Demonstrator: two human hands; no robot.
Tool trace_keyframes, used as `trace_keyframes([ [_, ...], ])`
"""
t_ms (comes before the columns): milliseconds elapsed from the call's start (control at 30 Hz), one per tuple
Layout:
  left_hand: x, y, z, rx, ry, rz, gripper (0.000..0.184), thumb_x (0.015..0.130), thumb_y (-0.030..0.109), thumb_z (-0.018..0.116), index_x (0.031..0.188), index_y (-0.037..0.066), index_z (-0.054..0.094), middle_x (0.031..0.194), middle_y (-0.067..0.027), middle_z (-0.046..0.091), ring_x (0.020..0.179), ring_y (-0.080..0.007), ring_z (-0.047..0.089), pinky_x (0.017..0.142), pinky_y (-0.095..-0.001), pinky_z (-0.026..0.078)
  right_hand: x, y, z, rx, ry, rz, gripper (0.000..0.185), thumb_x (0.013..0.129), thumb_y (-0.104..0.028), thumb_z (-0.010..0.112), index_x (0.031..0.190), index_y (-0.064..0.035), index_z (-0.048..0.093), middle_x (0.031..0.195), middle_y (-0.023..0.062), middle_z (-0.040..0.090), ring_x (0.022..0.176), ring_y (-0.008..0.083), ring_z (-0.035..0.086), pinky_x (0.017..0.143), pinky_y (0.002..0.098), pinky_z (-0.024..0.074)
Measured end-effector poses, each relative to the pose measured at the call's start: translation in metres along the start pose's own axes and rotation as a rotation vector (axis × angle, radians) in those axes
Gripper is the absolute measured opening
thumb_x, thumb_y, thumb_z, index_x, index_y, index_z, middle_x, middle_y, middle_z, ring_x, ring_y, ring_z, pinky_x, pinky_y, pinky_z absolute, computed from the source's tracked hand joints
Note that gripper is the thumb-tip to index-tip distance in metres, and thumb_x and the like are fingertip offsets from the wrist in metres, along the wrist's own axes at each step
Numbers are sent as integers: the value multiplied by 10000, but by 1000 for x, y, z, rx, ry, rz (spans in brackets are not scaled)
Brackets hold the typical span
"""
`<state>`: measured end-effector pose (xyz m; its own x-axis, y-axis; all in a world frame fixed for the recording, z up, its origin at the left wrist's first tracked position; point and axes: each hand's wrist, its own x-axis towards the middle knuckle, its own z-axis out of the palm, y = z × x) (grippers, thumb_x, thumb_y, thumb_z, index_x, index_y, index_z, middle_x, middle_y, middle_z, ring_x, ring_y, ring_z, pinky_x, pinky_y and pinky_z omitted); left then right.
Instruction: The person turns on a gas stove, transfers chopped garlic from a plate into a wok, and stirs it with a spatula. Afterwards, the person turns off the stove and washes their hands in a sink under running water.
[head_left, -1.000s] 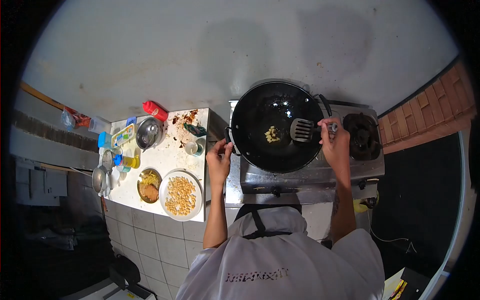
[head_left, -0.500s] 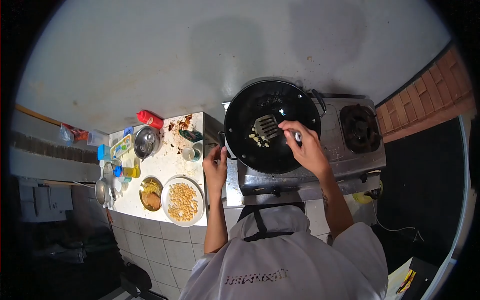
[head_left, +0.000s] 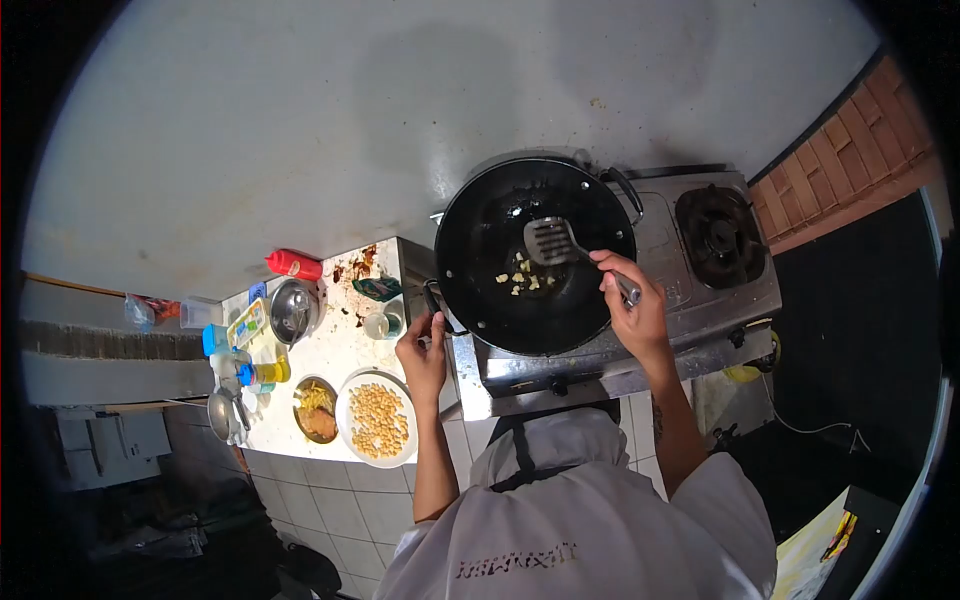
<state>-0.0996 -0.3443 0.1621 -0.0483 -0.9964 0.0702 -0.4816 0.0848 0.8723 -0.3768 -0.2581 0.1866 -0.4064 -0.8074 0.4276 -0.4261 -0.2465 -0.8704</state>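
A large black wok sits on the left side of the stove, with small pale chopped pieces, perhaps garlic, low on its inside. My right hand is closed round the handle of a slotted spatula. Its slotted head is over the middle of the wok, a little above the pieces as seen here. At the wok's left side, my left hand pinches the lower end of the side handle between thumb and fingers.
Right of the wok is a second burner. On the counter at left stand a plate of peanut-like pieces, a bowl of mixed ingredients, a steel bowl, a red bottle and a glass. A wall rises behind.
The spatula has lifted off the pieces and moved slightly up and right, its head turned. My right hand has moved right and down. The left hand stays at the handle; the view has shifted slightly.
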Motion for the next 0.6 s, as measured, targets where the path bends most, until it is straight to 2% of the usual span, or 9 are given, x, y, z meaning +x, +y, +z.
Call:
trace_keyframes([
  [67, 2, -6, 1, 9, -8, -9, 398, 942, 249, 650, 1063, -131, 648, 810, -153, 699, 721, -124, 609, 644, -262, 472, -6, 6, -2, 22, 58, 133, 81, 937, 30, 540, 1000, 31, 591, 1048, 110, 687, 660, 66, 568, 592, 210, 460],
  [100, 3, -9, 1, 4, -10, -6, 402, 941, 255, 652, 1062, -128, 649, 813, -151, 700, 718, -122, 604, 642, -262, 471, -6, 8, 0, 23, 62, 139, 81, 937, 30, 540, 1000, 31, 591, 1048, 110, 687, 660, 66, 568, 592, 210, 460],
  [167, 4, -11, 1, -1, -12, -4, 406, 939, 262, 655, 1060, -125, 651, 815, -149, 701, 715, -119, 599, 641, -261, 469, -6, 9, 7, 112, 185, 199, 75, 898, 17, 593, 954, 1, 640, 840, 34, 695, 569, 36, 520, 514, 217, 410],
  [367, 7, -11, -2, -76, -68, -49, 394, 937, 261, 659, 1041, -119, 654, 819, -127, 700, 708, -106, 580, 626, -245, 452, -8, 15, 39, 14, 164, 168, 35, 887, -15, 627, 914, 9, 628, 757, 53, 680, 611, 58, 578, 541, 241, 441],
  [500, 7, -3, -5, -44, -70, -53, 352, 930, 223, 669, 1025, -116, 654, 796, -108, 692, 704, -102, 583, 622, -241, 447, -1, 19, 27, -30, 196, 284, 51, 909, -44, 620, 916, 7, 616, 773, 65, 697, 632, 81, 625, 550, 234, 467],
  [600, 8, -7, -6, -63, -73, -51, 323, 923, 203, 678, 1016, -105, 659, 782, -96, 683, 696, -104, 580, 624, -241, 447, 10, 9, 9, -69, 194, 262, 65, 918, -60, 621, 935, 3, 628, 756, 61, 689, 610, 67, 601, 528, 237, 452],
])
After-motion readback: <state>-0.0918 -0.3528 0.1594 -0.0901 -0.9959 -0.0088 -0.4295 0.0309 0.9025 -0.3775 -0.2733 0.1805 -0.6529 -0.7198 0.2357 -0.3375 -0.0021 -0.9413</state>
